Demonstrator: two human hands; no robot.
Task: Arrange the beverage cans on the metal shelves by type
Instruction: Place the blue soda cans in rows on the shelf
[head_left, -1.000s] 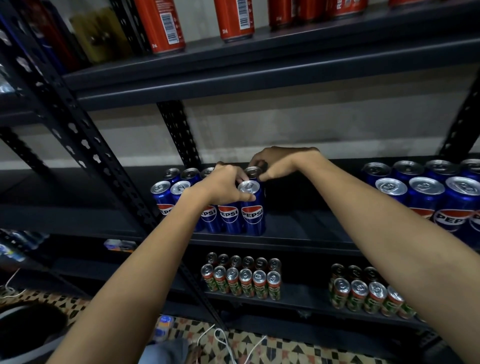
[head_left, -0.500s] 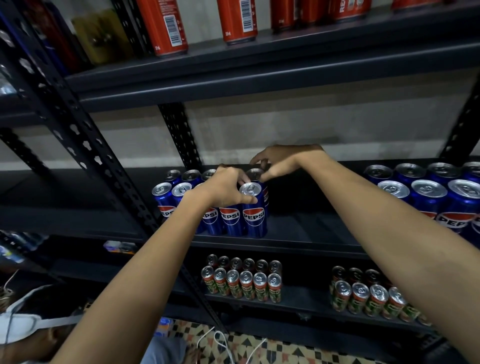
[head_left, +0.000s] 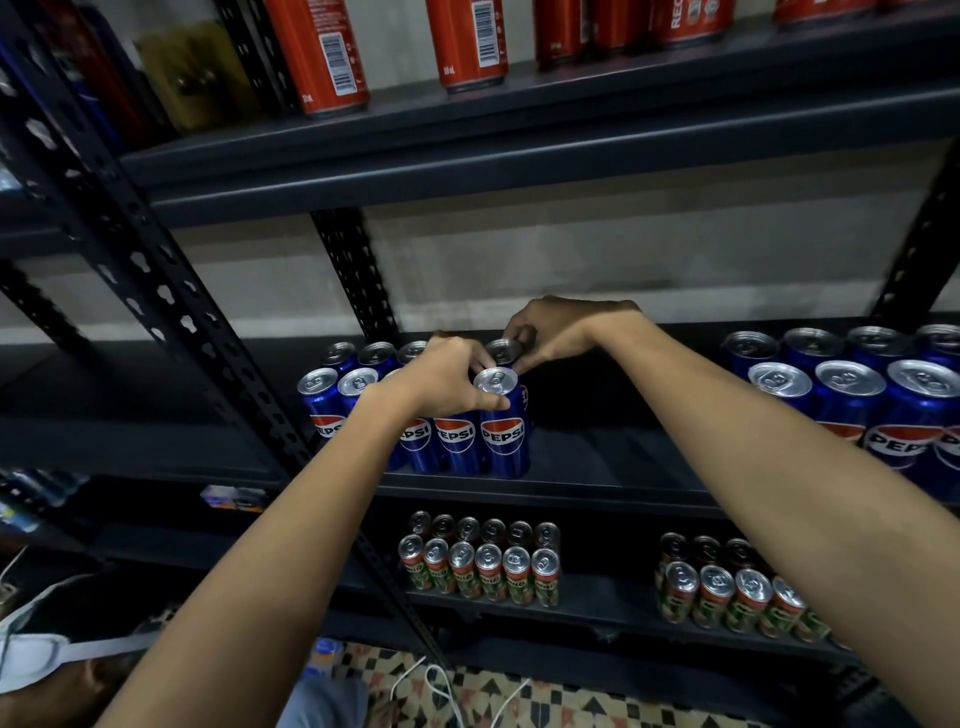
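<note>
Hands work a cluster of blue cans: left hand (head_left: 447, 376) grips the front can (head_left: 503, 421), right hand (head_left: 561, 330) pinches the back can (head_left: 501, 351) on the shelf (head_left: 597, 467).

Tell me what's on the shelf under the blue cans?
Under the blue cans sit two groups of small green and red cans, standing upright in rows on the lower shelf. The right arm covers where the right group ends.
</note>
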